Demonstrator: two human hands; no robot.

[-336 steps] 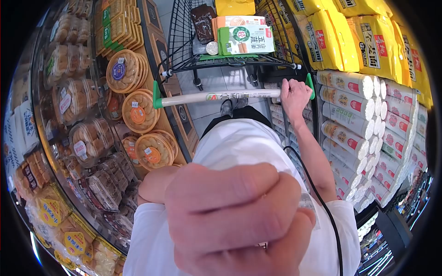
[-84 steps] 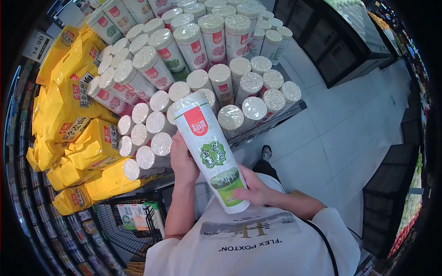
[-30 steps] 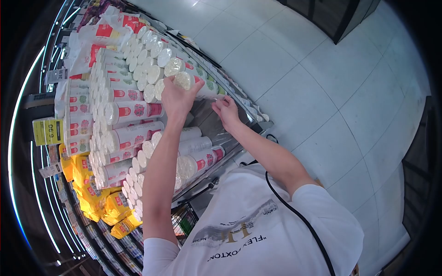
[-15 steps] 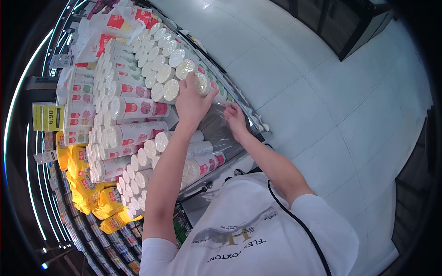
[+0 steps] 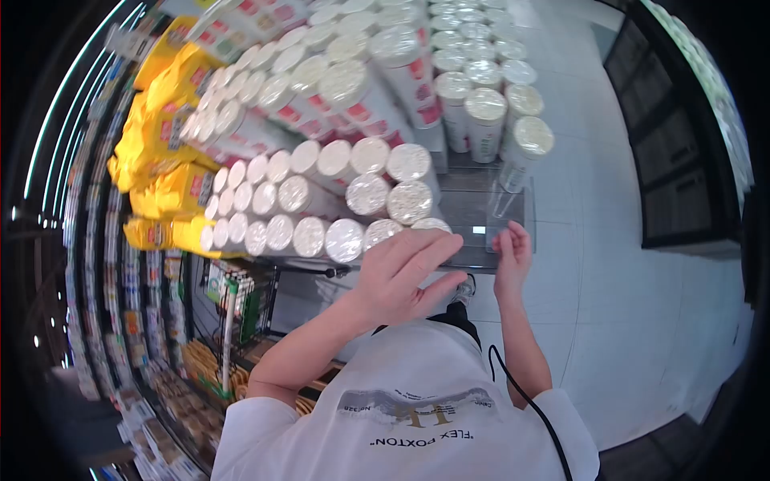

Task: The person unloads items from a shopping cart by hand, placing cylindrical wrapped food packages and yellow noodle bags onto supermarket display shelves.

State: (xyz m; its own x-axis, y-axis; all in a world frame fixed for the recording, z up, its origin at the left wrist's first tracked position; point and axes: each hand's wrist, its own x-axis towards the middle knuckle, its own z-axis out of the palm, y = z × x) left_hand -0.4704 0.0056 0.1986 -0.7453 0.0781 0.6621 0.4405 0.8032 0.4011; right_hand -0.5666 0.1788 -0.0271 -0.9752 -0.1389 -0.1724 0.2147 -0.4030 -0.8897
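My left hand (image 5: 407, 271) lies over the near end of a stack of clear-wrapped rolls of round puffed cakes (image 5: 345, 240), fingers stretched and thumb apart. It covers part of the front rolls; whether it touches them I cannot tell. My right hand (image 5: 512, 252), fingers curled together, is at the front right of the clear display bin (image 5: 461, 260). Just above its fingertips is a transparent strip or panel (image 5: 500, 205); what the fingers pinch, if anything, is hard to see. Beyond it a single roll (image 5: 531, 140) stands upright at the outer edge of another group.
Taller rolls with pink labels (image 5: 353, 88) stand behind. Yellow bags (image 5: 168, 136) are piled at the left. A wire rack with a green post (image 5: 229, 329) is below left. A dark cabinet (image 5: 674, 152) stands across the tiled floor (image 5: 609, 321).
My view has turned and shifted toward the near stack. My left hand has left the rolls at the outer corner and is over the near ones. The right hand stays near the bin's edge.
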